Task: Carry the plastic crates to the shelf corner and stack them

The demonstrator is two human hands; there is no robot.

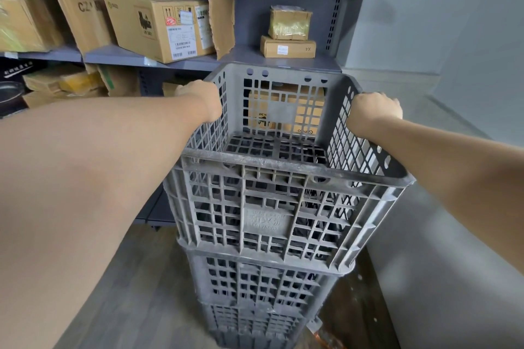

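Matt, scuffed grey plastic is seen in the top crate point(266, 207), painted metal in the shelf point(119, 58), and plain brown cardboard in the boxes point(158, 28).

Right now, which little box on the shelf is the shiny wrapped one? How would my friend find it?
Find the grey shelf just behind the top crate that both hands hold. At its right end, two small boxes are stacked, apart from the big cartons. The shiny wrapped box is the upper one, covered in crinkly yellowish tape, while the flat box under it is plain cardboard with a white label.
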